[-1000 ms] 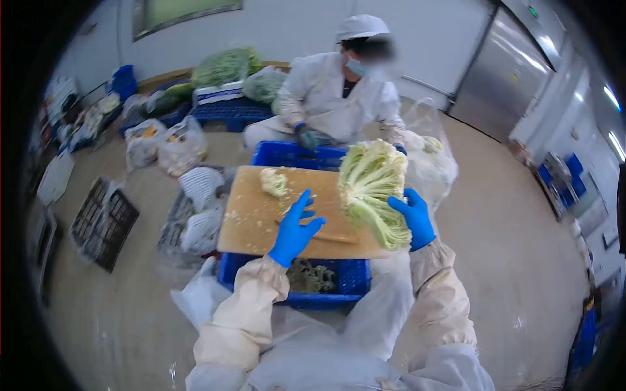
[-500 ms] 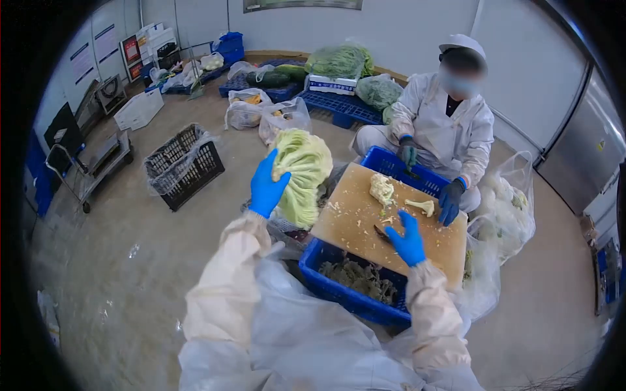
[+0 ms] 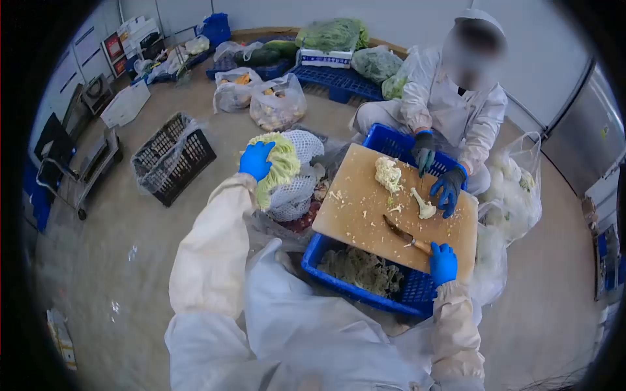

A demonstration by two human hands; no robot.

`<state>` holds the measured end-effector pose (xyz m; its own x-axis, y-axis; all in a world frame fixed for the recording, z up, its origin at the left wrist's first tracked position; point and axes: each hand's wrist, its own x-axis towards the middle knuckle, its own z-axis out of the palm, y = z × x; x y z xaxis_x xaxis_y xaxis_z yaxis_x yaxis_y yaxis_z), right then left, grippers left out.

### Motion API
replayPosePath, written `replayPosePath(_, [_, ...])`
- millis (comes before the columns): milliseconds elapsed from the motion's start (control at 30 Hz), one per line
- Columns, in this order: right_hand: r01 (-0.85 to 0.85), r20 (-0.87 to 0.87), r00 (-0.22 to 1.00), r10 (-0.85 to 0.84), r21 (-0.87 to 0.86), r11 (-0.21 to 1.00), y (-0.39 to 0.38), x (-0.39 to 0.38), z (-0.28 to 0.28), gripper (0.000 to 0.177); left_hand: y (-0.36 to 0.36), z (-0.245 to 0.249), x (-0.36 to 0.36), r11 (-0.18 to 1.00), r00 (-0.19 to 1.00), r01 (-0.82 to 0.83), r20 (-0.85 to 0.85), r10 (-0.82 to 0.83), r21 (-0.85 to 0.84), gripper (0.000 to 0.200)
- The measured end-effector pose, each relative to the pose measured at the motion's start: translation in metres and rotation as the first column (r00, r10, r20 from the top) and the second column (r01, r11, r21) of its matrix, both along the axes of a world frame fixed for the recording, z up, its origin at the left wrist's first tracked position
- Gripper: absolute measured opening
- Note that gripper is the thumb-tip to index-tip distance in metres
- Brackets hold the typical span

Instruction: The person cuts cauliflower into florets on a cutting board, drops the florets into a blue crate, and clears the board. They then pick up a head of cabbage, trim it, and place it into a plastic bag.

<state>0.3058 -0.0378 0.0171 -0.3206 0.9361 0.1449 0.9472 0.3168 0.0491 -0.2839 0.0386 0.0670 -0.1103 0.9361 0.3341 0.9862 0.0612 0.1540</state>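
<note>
My left hand (image 3: 257, 160), in a blue glove, grips a pale green cabbage (image 3: 282, 163) left of the cutting board, beside white foam netting (image 3: 291, 195). On the front right edge of the tan board (image 3: 352, 189), my right hand (image 3: 443, 263) is closed at the end of a knife's wooden handle (image 3: 422, 247). The dark, curved blade points up and left. Farther back on the board lie a cauliflower piece (image 3: 388, 174) and a stalked floret (image 3: 424, 205). A blue crate (image 3: 355, 298) with leafy scraps stands under the board.
Across the board sits a co-worker (image 3: 463, 98) in white, with dark gloves near the floret. Bagged vegetables (image 3: 512, 195) stand at the right. A black crate (image 3: 175, 158) is on the floor to the left, and filled plastic bags (image 3: 277, 104) lie farther back.
My left hand has lowered the cabbage beside the netting. My right hand has moved right and toward me, to the knife handle. The co-worker's gloved hands have come closer together over the board.
</note>
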Motion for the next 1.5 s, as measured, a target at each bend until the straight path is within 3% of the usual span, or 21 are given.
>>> replayPosePath(33, [-0.014, -0.028, 1.000, 0.013, -0.041, 0.999, 0.002, -0.002, 0.003, 0.047, -0.004, -0.007, -0.003, 1.000, 1.000, -0.011, 0.006, 0.011, -0.005, 0.061])
replayPosePath(100, [-0.013, -0.077, 0.997, 0.008, -0.065, 0.998, 0.007, -0.011, 0.010, 0.045, 0.000, -0.006, -0.008, 0.977, 0.959, 0.033, 0.269, -0.090, 0.209, 0.064])
replayPosePath(133, [-0.041, -0.154, 0.987, 0.038, -0.012, 0.999, 0.003, -0.015, 0.013, 0.041, -0.005, -0.010, -0.011, 0.955, 0.836, -0.003, 0.525, -0.160, 0.296, 0.061])
replayPosePath(167, [-0.069, -0.228, 0.971, 0.076, 0.039, 0.997, -0.001, -0.020, 0.015, 0.037, -0.013, -0.017, -0.012, 0.957, 0.839, -0.005, 0.522, -0.154, 0.289, 0.061])
replayPosePath(200, [-0.075, -0.234, 0.969, 0.080, 0.032, 0.997, -0.007, -0.026, 0.018, 0.037, -0.023, -0.023, -0.011, 0.943, 0.488, -0.123, 0.847, -0.213, 0.308, 0.055])
replayPosePath(233, [-0.082, -0.389, 0.917, 0.092, 0.043, 0.996, -0.012, -0.033, 0.022, 0.034, -0.032, -0.026, -0.011, 0.931, 0.027, -0.240, 0.961, -0.277, 0.275, 0.050])
replayPosePath(267, [-0.086, -0.532, 0.840, 0.103, 0.056, 0.995, -0.016, -0.040, 0.022, 0.031, -0.044, -0.029, -0.005, 0.929, 0.035, -0.244, 0.960, -0.276, 0.276, 0.050])
replayPosePath(300, [-0.093, -0.537, 0.837, 0.108, 0.056, 0.994, -0.019, -0.048, 0.020, 0.031, -0.058, -0.033, 0.005, 0.954, -0.403, -0.126, 0.864, -0.301, 0.273, 0.045])
replayPosePath(333, [-0.081, -0.671, 0.741, 0.032, -0.042, 0.996, -0.023, -0.055, 0.016, 0.028, -0.068, -0.032, 0.011, 0.948, -0.762, -0.016, 0.610, -0.218, 0.319, 0.040])
replayPosePath(400, [-0.152, -0.858, 0.503, -0.102, -0.204, 0.967, -0.025, -0.061, 0.000, 0.021, -0.085, -0.031, 0.016, 0.947, -0.740, -0.041, 0.627, -0.243, 0.319, 0.040])
replayPosePath(433, [-0.160, -0.861, 0.498, -0.099, -0.203, 0.966, -0.030, -0.071, 0.011, 0.021, -0.083, -0.029, 0.024, 0.946, -0.723, -0.056, 0.641, -0.259, 0.319, 0.040])
replayPosePath(500, [-0.310, -0.869, 0.151, -0.470, -0.494, 0.813, -0.043, -0.091, 0.030, 0.018, -0.064, -0.015, 0.031, 0.943, -0.688, -0.082, 0.666, -0.287, 0.322, 0.040])
replayPosePath(567, [-0.339, -0.895, 0.116, -0.431, -0.443, 0.830, -0.049, -0.103, 0.028, 0.018, -0.073, -0.009, 0.036, 0.940, -0.654, -0.103, 0.689, -0.311, 0.325, 0.039])
replayPosePath(633, [-0.359, -0.860, -0.067, -0.506, -0.452, 0.816, -0.061, -0.123, 0.043, 0.018, -0.075, -0.006, 0.040, 0.936, -0.621, -0.125, 0.710, -0.332, 0.329, 0.039])
replayPosePath(667, [-0.382, -0.853, -0.088, -0.515, -0.449, 0.808, -0.062, -0.125, 0.039, 0.018, -0.076, -0.005, 0.043, 0.934, -0.605, -0.136, 0.719, -0.342, 0.330, 0.039])
replayPosePath(767, [-0.443, -0.825, 0.007, -0.566, -0.510, 0.737, -0.066, -0.129, 0.042, 0.017, -0.110, -0.015, 0.048, 0.925, -0.555, -0.169, 0.743, -0.375, 0.341, 0.039])
replayPosePath(900, [-0.447, -0.864, 0.075, -0.497, -0.475, 0.758, -0.071, -0.136, 0.035, 0.018, -0.090, 0.008, 0.043, 0.908, -0.481, -0.198, 0.771, -0.418, 0.369, 0.038])
replayPosePath(1100, [-0.457, -0.869, 0.096, -0.486, -0.472, 0.754, -0.075, -0.141, 0.031, 0.023, -0.130, 0.002, 0.047, 0.888, -0.367, -0.223, 0.809, -0.459, 0.402, 0.037])
replayPosePath(1333, [-0.429, -0.853, 0.122, -0.508, -0.506, 0.748, -0.079, -0.133, 0.027, 0.029, -0.100, 0.011, 0.067, 0.869, -0.268, -0.266, 0.834, -0.483, 0.418, 0.037])
replayPosePath(1400, [-0.434, -0.842, 0.120, -0.527, -0.522, 0.734, -0.080, -0.132, 0.032, 0.029, -0.091, 0.002, 0.085, 0.818, -0.165, -0.455, 0.870, -0.465, 0.351, 0.041])
replayPosePath(1500, [-0.431, -0.837, 0.107, -0.536, -0.525, 0.734, -0.081, -0.128, 0.032, 0.028, -0.084, -0.003, 0.096, 0.769, -0.068, -0.549, 0.899, -0.432, 0.328, 0.043])
